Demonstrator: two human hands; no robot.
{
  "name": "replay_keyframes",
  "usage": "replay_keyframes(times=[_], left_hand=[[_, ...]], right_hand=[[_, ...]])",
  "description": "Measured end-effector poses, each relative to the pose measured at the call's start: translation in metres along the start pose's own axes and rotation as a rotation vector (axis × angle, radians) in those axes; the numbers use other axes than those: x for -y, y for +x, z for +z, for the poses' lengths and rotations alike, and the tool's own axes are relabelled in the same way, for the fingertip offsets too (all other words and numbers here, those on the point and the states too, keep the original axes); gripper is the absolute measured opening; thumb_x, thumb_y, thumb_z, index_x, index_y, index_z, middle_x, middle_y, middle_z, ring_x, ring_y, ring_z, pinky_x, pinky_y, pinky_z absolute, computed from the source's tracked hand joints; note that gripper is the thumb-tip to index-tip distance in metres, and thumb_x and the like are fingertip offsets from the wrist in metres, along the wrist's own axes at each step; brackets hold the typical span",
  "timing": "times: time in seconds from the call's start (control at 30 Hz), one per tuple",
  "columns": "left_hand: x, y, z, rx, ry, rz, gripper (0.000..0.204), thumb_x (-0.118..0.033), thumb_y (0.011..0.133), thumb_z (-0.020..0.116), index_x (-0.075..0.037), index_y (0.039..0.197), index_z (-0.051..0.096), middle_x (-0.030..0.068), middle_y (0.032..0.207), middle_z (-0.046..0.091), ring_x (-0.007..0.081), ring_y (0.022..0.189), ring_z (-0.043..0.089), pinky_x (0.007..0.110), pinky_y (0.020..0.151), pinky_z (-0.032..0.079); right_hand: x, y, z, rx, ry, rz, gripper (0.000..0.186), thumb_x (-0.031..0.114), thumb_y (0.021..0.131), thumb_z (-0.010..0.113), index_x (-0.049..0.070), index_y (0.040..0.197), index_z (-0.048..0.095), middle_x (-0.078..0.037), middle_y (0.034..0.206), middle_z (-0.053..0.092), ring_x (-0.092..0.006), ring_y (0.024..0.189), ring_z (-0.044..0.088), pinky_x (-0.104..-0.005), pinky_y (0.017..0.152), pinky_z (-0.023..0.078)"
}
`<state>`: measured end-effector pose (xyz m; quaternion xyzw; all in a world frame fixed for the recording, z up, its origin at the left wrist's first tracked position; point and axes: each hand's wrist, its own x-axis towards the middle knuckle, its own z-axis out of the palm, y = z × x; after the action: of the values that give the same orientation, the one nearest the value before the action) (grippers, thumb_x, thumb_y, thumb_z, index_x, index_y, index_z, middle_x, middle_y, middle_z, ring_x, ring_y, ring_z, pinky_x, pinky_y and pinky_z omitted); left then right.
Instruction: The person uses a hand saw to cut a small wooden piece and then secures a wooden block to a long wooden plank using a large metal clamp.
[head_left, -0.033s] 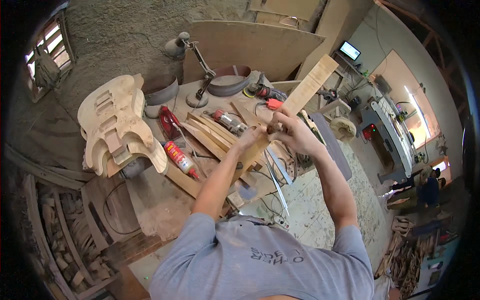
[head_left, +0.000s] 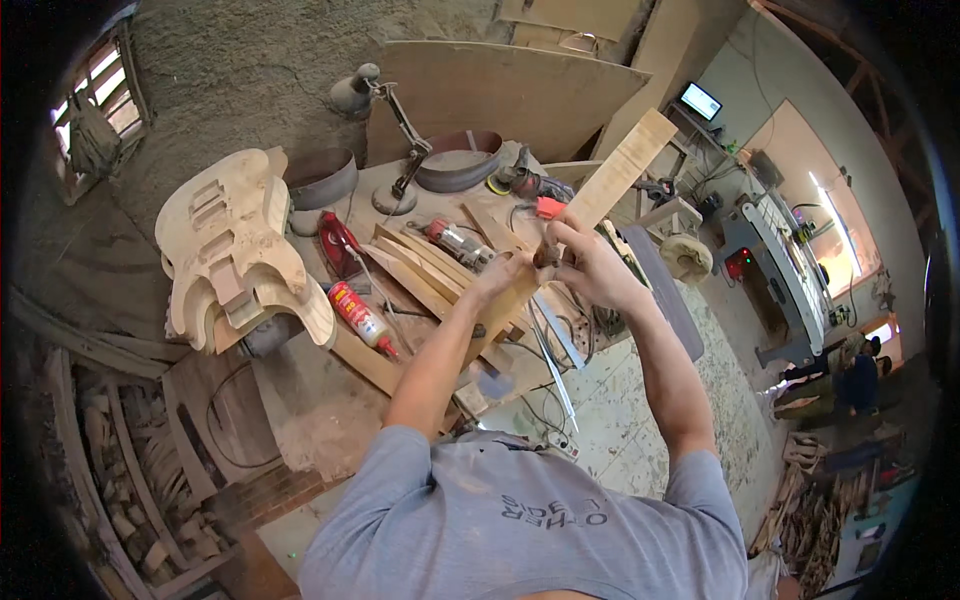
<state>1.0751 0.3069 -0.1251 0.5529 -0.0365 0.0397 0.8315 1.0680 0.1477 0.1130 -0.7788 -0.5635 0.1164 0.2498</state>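
Observation:
A long pale wooden board (head_left: 625, 165) slants up to the right across the workbench, its lower part running beneath my hands. My left hand (head_left: 503, 277) is closed on the board, thumb toward the other hand. Just to its right, my right hand (head_left: 597, 268) bends over the board with fingers closed around a small dark brown piece (head_left: 546, 256), whose kind I cannot make out. Past my left hand lie a red and grey power tool (head_left: 460, 244) and several thin wood strips (head_left: 415, 275). A red-and-white squeeze bottle (head_left: 362, 318) rests left of my left forearm.
Stacked guitar bodies (head_left: 255, 252) stand at the left. Behind the bench items are a jointed lamp (head_left: 397, 200), round metal hoops (head_left: 460, 170) and a sander (head_left: 525, 180). Metal strips (head_left: 558, 335) and cables lie by my right forearm. A machine table (head_left: 785, 275) stands far right.

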Motion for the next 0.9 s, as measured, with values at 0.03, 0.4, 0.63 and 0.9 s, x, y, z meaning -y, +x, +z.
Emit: replay_keyframes(times=[0.03, 0.4, 0.63, 0.9], left_hand=[[-0.002, 0.0, 0.001, 0.034, -0.003, 0.013, 0.063, -0.055, 0.094, 0.054, 0.001, 0.123, 0.063, 0.0097, 0.113, 0.068, 0.0171, 0.102, 0.064, 0.034, 0.09, 0.051], [0.037, 0.025, -0.028, -0.036, 0.141, -0.056, 0.08, -0.061, 0.085, 0.059, 0.006, 0.128, 0.057, 0.018, 0.12, 0.065, 0.0239, 0.109, 0.063, 0.036, 0.093, 0.051], [0.025, 0.022, -0.02, 0.061, 0.188, -0.032, 0.076, -0.061, 0.087, 0.056, 0.004, 0.126, 0.06, 0.0174, 0.122, 0.063, 0.0242, 0.113, 0.061, 0.038, 0.096, 0.049], [0.016, 0.011, -0.016, 0.032, 0.006, -0.045, 0.072, -0.058, 0.091, 0.057, 0.003, 0.129, 0.057, 0.0142, 0.125, 0.062, 0.0209, 0.112, 0.06, 0.036, 0.096, 0.049]], right_hand=[[-0.004, 0.0, 0.001, -0.035, 0.006, -0.043, 0.027, 0.013, 0.087, 0.071, 0.008, 0.109, 0.057, -0.013, 0.116, 0.05, -0.0338, 0.107, 0.055, -0.0416, 0.093, 0.045], [-0.015, 0.006, -0.001, -0.011, -0.007, -0.032, 0.031, 0.01, 0.085, 0.073, 0.007, 0.112, 0.058, -0.013, 0.115, 0.05, -0.0343, 0.114, 0.055, -0.0423, 0.092, 0.046], [-0.02, 0.0, -0.006, 0.0, 0.024, -0.131, 0.026, 0.0, 0.084, 0.066, 0.002, 0.108, 0.059, -0.014, 0.114, 0.05, -0.0312, 0.112, 0.051, -0.0388, 0.098, 0.042], [-0.004, 0.001, -0.003, 0.006, 0.065, 0.05, 0.042, 0.007, 0.088, 0.068, 0.015, 0.129, 0.06, -0.012, 0.12, 0.049, -0.0311, 0.107, 0.055, -0.0424, 0.092, 0.046]])
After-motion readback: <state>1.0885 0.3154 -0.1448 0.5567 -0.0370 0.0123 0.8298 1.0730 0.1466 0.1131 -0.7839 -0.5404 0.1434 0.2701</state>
